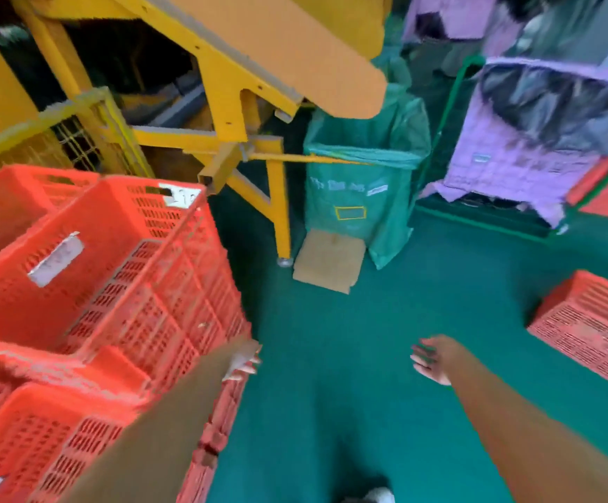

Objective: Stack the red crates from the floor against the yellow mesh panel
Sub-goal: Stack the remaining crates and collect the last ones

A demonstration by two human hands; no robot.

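Stacks of red slatted crates (124, 270) fill the left side, standing in front of the yellow mesh panel (73, 139). My left hand (244, 361) is beside the right wall of the top crate, fingers apart, holding nothing; contact is unclear through the blur. My right hand (431, 359) hovers open over the green floor with nothing in it. A single red crate (592, 328) lies on the floor at the right edge, well away from both hands.
A yellow steel frame (237, 114) with a slanted chute stands behind the stacks. A green bag bin (364, 190) with flat cardboard (327, 263) at its foot sits at centre back. Purple crates (512, 161) on a green trolley are at back right.
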